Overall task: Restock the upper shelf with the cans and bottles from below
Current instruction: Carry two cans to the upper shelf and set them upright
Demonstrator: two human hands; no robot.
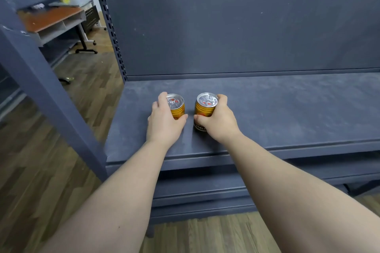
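Note:
Two small gold cans with silver pull-tab lids stand upright, side by side, on the dark grey upper shelf [287, 109]. My left hand [163, 123] wraps around the left can [177, 106] from its left side. My right hand [218, 119] grips the right can [206, 107] from its right side. Both cans rest near the shelf's front left part, a small gap between them. Lower shelves [205, 189] show below the front edge; what they hold is hidden.
The shelf's grey back panel [246, 31] rises behind the cans. A second grey rack frame [41, 80] stands to the left across a wooden floor aisle [86, 80]. A desk on wheels [61, 20] sits beyond it.

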